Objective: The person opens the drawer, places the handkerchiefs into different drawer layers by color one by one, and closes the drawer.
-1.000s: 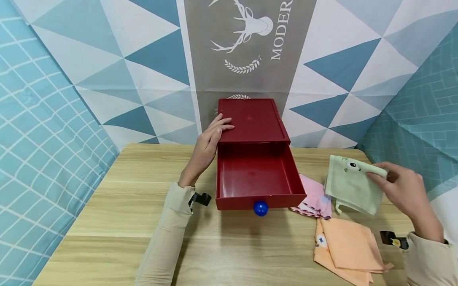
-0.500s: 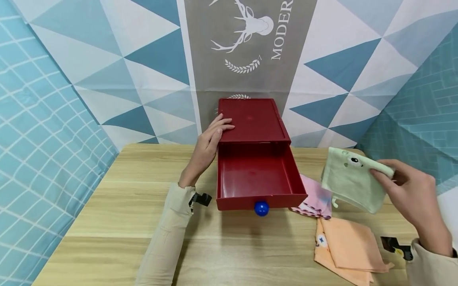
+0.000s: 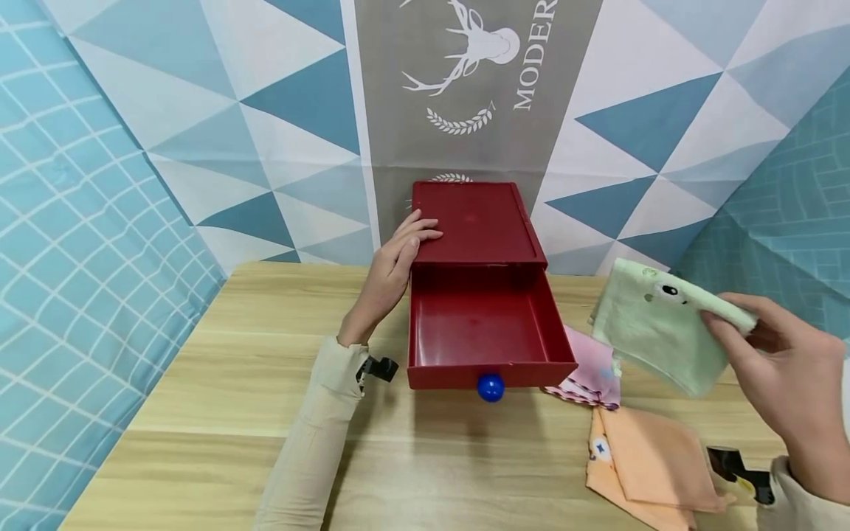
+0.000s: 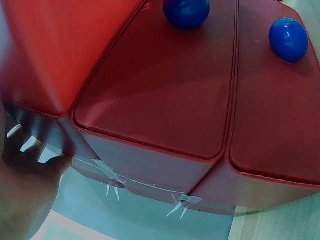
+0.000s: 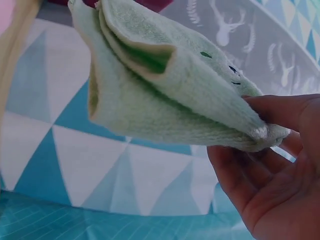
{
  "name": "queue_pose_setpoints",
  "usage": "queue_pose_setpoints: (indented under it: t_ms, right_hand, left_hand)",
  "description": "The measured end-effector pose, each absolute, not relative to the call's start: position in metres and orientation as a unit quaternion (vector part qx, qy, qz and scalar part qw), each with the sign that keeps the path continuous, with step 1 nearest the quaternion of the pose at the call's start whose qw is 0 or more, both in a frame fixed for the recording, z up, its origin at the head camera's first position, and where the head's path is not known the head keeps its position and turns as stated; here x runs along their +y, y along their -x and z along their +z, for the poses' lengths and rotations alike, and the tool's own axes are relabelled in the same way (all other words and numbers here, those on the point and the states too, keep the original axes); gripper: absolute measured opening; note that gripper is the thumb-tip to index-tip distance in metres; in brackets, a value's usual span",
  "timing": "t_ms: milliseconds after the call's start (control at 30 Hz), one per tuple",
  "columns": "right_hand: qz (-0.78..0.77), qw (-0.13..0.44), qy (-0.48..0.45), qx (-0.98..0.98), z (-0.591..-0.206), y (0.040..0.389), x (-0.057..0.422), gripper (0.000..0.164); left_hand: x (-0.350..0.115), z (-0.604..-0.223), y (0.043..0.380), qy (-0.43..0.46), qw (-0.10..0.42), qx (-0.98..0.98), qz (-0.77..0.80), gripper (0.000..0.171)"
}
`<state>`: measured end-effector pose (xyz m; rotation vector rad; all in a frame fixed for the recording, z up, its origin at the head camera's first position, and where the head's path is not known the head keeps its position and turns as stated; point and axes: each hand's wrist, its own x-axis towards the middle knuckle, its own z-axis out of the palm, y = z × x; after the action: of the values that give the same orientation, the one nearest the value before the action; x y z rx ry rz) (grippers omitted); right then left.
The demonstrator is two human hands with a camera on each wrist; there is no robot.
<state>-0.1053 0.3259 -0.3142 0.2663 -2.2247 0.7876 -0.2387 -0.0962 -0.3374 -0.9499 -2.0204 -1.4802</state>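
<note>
While the left hand (image 3: 388,269) rests on the near left part of the red drawer cabinet (image 3: 471,221), its fingers loosely extended over the top, the right hand (image 3: 793,361) is well to the cabinet's right, pinching a pale green terry towel (image 3: 664,332) between thumb and fingers along a folded edge. That towel hangs in the air to the right of the cabinet, with an embroidered dark eye near its upper edge; the right wrist view shows its layers gaping apart at the end away from the grip. Pulled out toward the person, the cabinet's top drawer (image 3: 445,376) shows its glossy red floor and has a round blue knob (image 3: 491,388) on its front. Beneath it, the left wrist view shows a middle drawer (image 4: 155,90) and a bottom drawer (image 4: 275,110), both pushed in and likewise blue-knobbed. Just right of the cabinet lies a pink towel (image 3: 587,365) with a scalloped dark border, partly hidden by the drawer; in front and to the right of the cabinet, a folded orange towel (image 3: 660,461) lies on the wood-grain table (image 3: 219,413). Behind the cabinet hangs a grey panel (image 3: 398,147) printed with a white stag's head (image 3: 494,46).
</note>
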Motion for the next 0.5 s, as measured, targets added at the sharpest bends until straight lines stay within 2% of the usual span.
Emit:
queue_pose_setpoints:
  t_ms: [500]
  right_hand:
    - [0.298, 0.409, -0.124, -0.853, -0.271, 0.102, 0.292, 0.028]
  left_hand:
    - [-0.093, -0.335, 0.236, 0.341, 0.23, -0.738, -0.536, 0.035]
